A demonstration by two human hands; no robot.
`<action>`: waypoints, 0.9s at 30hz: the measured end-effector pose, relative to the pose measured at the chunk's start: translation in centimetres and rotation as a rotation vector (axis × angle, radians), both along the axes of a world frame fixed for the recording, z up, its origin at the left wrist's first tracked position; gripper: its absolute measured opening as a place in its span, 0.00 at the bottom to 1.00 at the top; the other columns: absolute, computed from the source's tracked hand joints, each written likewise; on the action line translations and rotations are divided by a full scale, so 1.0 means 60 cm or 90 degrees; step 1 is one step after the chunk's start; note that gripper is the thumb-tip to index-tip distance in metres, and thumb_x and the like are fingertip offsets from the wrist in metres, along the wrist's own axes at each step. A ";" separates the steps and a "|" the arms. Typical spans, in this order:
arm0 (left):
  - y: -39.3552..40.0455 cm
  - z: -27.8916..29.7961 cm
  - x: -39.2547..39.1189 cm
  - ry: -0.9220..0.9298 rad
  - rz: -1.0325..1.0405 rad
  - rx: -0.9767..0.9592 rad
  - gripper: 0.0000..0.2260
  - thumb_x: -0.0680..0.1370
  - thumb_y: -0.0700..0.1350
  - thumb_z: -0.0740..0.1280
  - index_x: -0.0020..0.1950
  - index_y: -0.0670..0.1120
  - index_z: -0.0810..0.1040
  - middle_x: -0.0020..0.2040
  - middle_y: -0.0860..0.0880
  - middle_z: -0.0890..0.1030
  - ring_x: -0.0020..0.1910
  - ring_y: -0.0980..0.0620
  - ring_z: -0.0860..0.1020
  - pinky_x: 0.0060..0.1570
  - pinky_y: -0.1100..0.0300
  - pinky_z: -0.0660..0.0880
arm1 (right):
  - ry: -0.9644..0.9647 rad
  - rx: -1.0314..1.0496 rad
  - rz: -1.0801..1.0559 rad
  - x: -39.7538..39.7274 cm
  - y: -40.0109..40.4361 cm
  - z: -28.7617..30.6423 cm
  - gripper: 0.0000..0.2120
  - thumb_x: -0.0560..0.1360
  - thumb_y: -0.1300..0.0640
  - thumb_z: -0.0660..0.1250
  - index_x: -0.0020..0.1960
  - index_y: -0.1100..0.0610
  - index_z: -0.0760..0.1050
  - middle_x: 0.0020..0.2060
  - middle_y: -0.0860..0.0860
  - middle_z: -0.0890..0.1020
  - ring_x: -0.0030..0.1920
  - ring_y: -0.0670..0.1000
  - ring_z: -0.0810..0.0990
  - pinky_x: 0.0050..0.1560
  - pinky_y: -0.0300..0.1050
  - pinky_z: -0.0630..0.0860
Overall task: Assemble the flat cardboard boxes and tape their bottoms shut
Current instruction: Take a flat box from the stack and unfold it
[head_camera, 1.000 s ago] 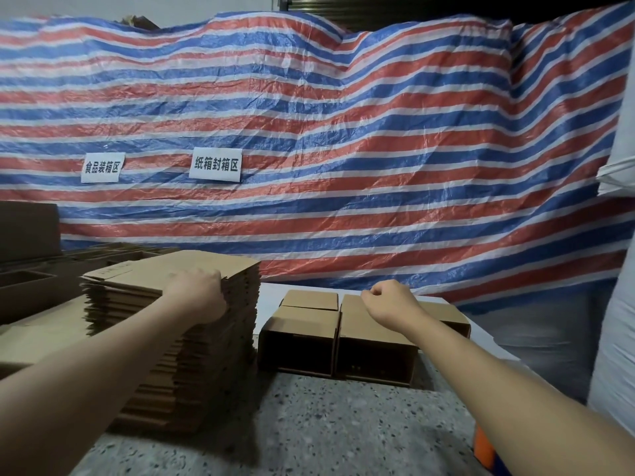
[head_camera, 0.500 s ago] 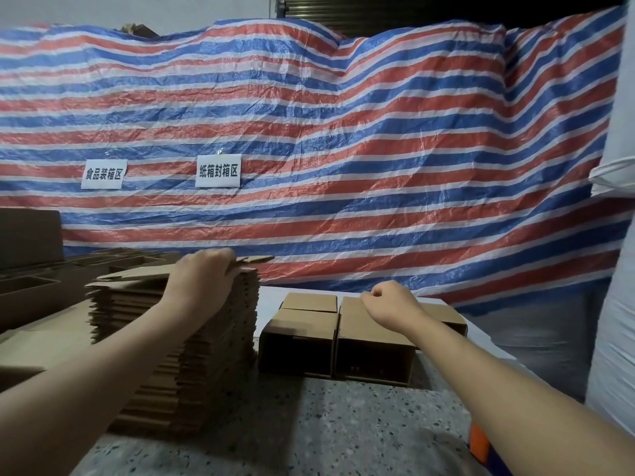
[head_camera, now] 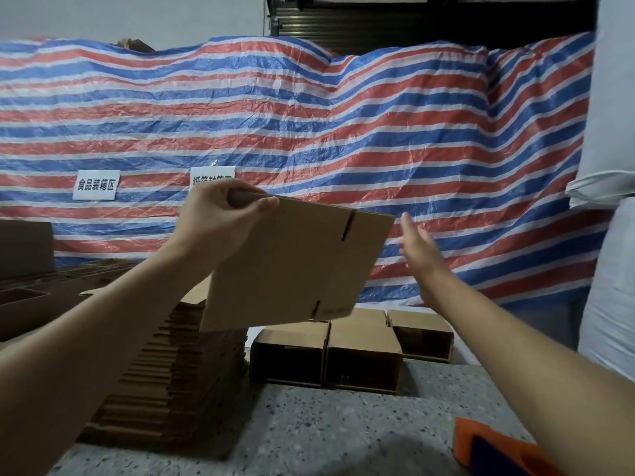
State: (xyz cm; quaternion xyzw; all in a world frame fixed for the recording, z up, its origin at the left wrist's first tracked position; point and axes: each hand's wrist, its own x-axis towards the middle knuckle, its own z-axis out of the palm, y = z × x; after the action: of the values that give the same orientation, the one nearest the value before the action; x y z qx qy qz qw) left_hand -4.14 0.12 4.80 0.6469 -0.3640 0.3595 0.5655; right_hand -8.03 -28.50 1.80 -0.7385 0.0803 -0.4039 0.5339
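My left hand [head_camera: 220, 218] pinches the top left corner of one flat cardboard box [head_camera: 295, 266] and holds it up in the air, tilted, above the table. My right hand [head_camera: 417, 247] hovers just right of that flat box with its fingers straight, a small gap from the cardboard's right edge. Below, a tall stack of flat boxes [head_camera: 178, 372] stands on the left of the speckled table [head_camera: 309, 434]. Three assembled boxes [head_camera: 360, 359] lie side by side behind the stack's right side, their open ends facing me.
An orange and blue tool [head_camera: 494, 448] lies at the table's near right edge, partly under my right arm. Brown cardboard trays [head_camera: 27, 297] fill the far left. A striped tarp [head_camera: 343, 139] with two white signs hangs behind. White sacks [head_camera: 611, 269] stand at the right.
My left hand has lifted the top flat box off the stack and raised it to chest height. My right hand opened from a loose fist and rose toward the box's right edge.
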 end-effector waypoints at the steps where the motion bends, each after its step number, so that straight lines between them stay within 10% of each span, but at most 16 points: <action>1: -0.006 -0.001 -0.003 0.023 -0.024 -0.008 0.04 0.71 0.50 0.76 0.40 0.55 0.83 0.37 0.61 0.84 0.36 0.66 0.80 0.32 0.72 0.76 | -0.009 0.010 0.027 -0.008 -0.003 0.007 0.32 0.80 0.30 0.49 0.71 0.52 0.68 0.66 0.50 0.75 0.66 0.54 0.74 0.68 0.57 0.68; 4: -0.025 -0.010 -0.013 0.101 -0.102 -0.022 0.03 0.71 0.49 0.76 0.40 0.52 0.84 0.37 0.57 0.85 0.35 0.64 0.81 0.32 0.70 0.76 | -0.008 0.014 0.087 -0.031 -0.008 0.010 0.32 0.78 0.28 0.52 0.63 0.51 0.77 0.60 0.51 0.83 0.64 0.54 0.79 0.69 0.61 0.70; 10: -0.044 -0.035 -0.010 0.273 -0.164 -0.012 0.07 0.69 0.52 0.77 0.43 0.52 0.85 0.40 0.52 0.86 0.39 0.56 0.84 0.35 0.62 0.80 | -0.046 0.132 0.032 -0.067 -0.002 -0.012 0.18 0.77 0.35 0.67 0.52 0.50 0.79 0.44 0.48 0.86 0.43 0.50 0.86 0.34 0.42 0.77; 16: -0.045 -0.128 -0.001 0.480 -0.268 0.094 0.15 0.67 0.54 0.77 0.50 0.49 0.85 0.45 0.47 0.86 0.43 0.52 0.85 0.38 0.58 0.80 | 0.057 0.147 -0.023 -0.117 0.001 -0.109 0.22 0.76 0.36 0.68 0.56 0.55 0.78 0.47 0.54 0.86 0.48 0.55 0.85 0.51 0.55 0.83; 20: -0.053 -0.212 -0.005 0.540 -0.321 0.076 0.14 0.67 0.50 0.76 0.49 0.45 0.85 0.47 0.42 0.86 0.44 0.48 0.85 0.37 0.59 0.80 | 0.084 0.144 -0.030 -0.149 0.001 -0.175 0.19 0.77 0.40 0.69 0.54 0.56 0.79 0.42 0.53 0.87 0.38 0.48 0.86 0.33 0.41 0.80; 24: -0.060 -0.267 -0.010 0.577 -0.344 0.057 0.16 0.69 0.48 0.76 0.53 0.42 0.83 0.48 0.39 0.85 0.45 0.45 0.85 0.43 0.54 0.81 | 0.125 0.182 -0.014 -0.162 0.003 -0.225 0.19 0.78 0.42 0.67 0.61 0.54 0.78 0.49 0.54 0.86 0.52 0.55 0.84 0.55 0.56 0.81; 27: -0.064 -0.279 -0.014 0.566 -0.344 0.054 0.12 0.69 0.49 0.75 0.49 0.44 0.85 0.48 0.41 0.85 0.47 0.45 0.85 0.47 0.51 0.81 | 0.113 0.187 -0.030 -0.169 0.004 -0.241 0.19 0.78 0.41 0.67 0.61 0.53 0.78 0.49 0.53 0.86 0.51 0.53 0.85 0.46 0.50 0.80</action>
State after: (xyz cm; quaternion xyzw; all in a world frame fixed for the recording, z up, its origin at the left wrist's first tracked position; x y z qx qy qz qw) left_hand -4.96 -3.71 -11.96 0.6424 -0.2570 -0.1240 0.7113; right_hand -18.16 -28.25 -12.68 -0.6831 0.2025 -0.3334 0.6174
